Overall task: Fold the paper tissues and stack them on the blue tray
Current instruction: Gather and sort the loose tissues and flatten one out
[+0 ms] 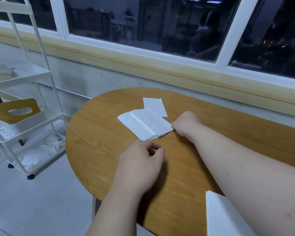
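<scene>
White sheets [223, 217] lay at the lower right corner of the frame, cut off by its edge, on the wooden bench [95, 133]. Above them, at lower centre, the left hand [140, 160] rested on the bench with fingers loosely curled and thumb close to the forefinger, holding nothing. It sat just below the pile [143, 125] of tissues without touching it.

At centre, the right hand [186, 124] met the pile's right edge. Its fingertips were mostly hidden behind the knuckles, but they appeared to pinch the top layer there. The pile showed a crease running along its middle. One folded tissue [156, 106] lay just above the pile, its lower corner touching or overlapping it. No blue tray was in view.

The step looked like lifting one sheet to fold it. To do it well, the right hand should take only the top layer and peel it slowly, since thin sheets cling. The left hand could press flat on the pile's near corner so the rest did not drag along. A white cart [24, 116] stood at the left of the frame.
</scene>
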`<state>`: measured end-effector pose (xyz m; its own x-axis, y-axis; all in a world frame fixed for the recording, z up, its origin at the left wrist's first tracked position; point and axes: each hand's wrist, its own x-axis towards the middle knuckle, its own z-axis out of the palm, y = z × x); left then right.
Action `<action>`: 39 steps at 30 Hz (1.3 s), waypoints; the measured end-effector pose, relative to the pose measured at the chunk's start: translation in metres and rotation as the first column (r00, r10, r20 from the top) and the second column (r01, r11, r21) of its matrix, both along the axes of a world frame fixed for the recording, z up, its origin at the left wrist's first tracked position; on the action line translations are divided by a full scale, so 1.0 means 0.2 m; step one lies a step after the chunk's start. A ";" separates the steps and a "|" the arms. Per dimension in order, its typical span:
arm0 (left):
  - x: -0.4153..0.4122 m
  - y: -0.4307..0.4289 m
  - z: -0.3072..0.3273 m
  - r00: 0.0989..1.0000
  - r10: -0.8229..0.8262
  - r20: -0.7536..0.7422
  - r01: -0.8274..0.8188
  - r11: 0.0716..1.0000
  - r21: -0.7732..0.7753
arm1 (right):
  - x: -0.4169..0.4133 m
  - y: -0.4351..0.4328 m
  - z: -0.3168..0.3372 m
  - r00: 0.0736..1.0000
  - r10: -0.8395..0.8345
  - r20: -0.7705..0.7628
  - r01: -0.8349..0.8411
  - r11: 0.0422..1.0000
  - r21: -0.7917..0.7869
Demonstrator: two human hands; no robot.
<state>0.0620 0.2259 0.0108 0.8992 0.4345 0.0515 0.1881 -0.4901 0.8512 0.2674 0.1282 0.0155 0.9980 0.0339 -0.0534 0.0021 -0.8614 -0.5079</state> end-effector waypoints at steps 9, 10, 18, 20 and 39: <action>0.02 0.00 -0.02 1.000 -0.020 0.009 0.020 1.000 -0.003 | -0.01 -0.14 0.09 0.984 -0.056 0.169 0.038 0.993 0.110; 0.02 -0.01 -0.02 1.000 -0.024 0.008 0.024 1.000 -0.006 | -0.02 -0.17 0.13 0.978 -0.056 0.201 0.033 0.993 0.116; 0.00 -0.13 0.02 0.987 -0.152 0.057 0.152 0.988 0.007 | -0.35 -0.60 0.36 0.899 -0.105 0.425 -0.020 0.960 0.280; -0.01 -0.18 0.03 0.975 -0.206 0.083 0.205 0.979 0.023 | -0.49 -0.73 0.39 0.882 -0.124 0.455 -0.047 0.936 0.348; -0.33 -0.95 0.02 0.646 -0.746 0.164 0.698 0.664 0.269 | -1.55 -1.61 0.22 0.847 0.244 0.472 -0.293 0.956 0.032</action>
<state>-0.0041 0.0367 0.0141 0.8680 -0.3851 0.3136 -0.4842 -0.5161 0.7066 -0.0429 -0.1937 0.0604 0.8590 0.2849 0.4253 0.4795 -0.7387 -0.4737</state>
